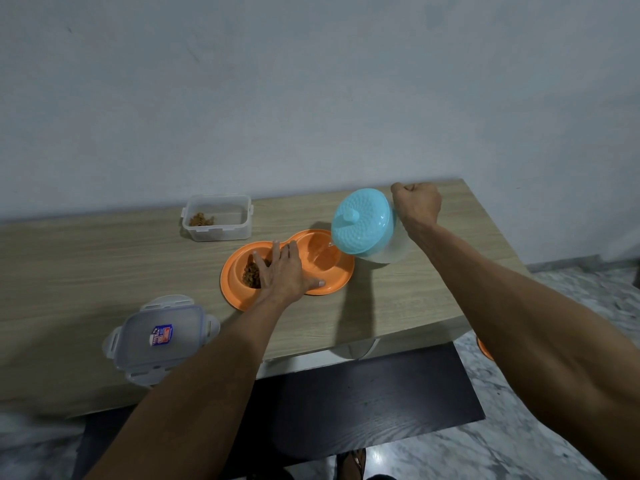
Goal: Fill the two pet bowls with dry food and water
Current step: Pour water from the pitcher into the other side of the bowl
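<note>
1. The orange double pet bowl (pixel 341 271) sits mid-table on the wooden table (pixel 104 265). Its left well holds dry food (pixel 251 275); its right well (pixel 320 254) looks nearly bare.
2. The left hand (pixel 284 271) lies flat across the bowl's waist, fingers straight, pressing it down rather than gripping.
3. The right hand (pixel 417 202) is clenched behind a tilted jug (pixel 391 254) with a blue cap (pixel 363 223), carrying it just above the right well's far-right rim.
4. The step in hand appears to be pouring water. Done well, it likely means tipping slowly, keeping the spout over the well's middle, and keeping the flat hand clear of the stream.
5. A clear container (pixel 218 216) with a little food stands far left; its lid (pixel 159 337) lies near left at the table's edge.
6. The jug's handle and spout are hidden. Any water stream or water level is too faint to confirm. An orange shape (pixel 485 348) is cut off by the right forearm.
</note>
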Demonstrator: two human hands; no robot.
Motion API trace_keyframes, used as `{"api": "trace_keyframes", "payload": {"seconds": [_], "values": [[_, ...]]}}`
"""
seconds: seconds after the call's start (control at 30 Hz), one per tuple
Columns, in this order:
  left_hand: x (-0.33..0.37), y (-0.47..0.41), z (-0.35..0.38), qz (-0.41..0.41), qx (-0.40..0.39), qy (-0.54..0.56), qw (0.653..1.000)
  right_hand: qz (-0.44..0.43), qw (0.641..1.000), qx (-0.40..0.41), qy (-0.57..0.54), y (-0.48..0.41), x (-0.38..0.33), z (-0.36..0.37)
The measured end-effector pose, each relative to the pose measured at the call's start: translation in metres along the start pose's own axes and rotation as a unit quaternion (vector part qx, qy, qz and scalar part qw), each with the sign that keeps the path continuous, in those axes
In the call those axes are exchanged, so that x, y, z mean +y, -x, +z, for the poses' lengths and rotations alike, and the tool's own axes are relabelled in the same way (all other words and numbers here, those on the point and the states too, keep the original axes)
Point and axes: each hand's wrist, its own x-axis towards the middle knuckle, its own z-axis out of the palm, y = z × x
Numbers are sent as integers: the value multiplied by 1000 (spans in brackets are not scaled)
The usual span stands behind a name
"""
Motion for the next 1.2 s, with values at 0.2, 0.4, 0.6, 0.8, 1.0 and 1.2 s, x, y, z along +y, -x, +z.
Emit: {"api": "trace_keyframes", "payload": {"seconds": [0.2,0.4,0.6,0.8,1.0,1.2], "values": [[3,2,-2,-1,-3,-2,1000,-7,1000,-2,6,0,-1,-4],[2,0,-1,-8,-12,-3,1000,-21,1000,-2,16,0,-3,-5],[3,0,-1,-7,-10,-10,1000,-11,1000,-4,21,-2,-2,-7],[2,-1,0,-6,-13,-8,1000,6,1000,-9,-11,-4,0,-6],[5,1,-2,-10,-13,-14,1000,42,998,-16,-54,-6,5,-5],[5,2,-3,-12,-11,-18,1000,89,988,-29,-121,-10,11,-4]]}}
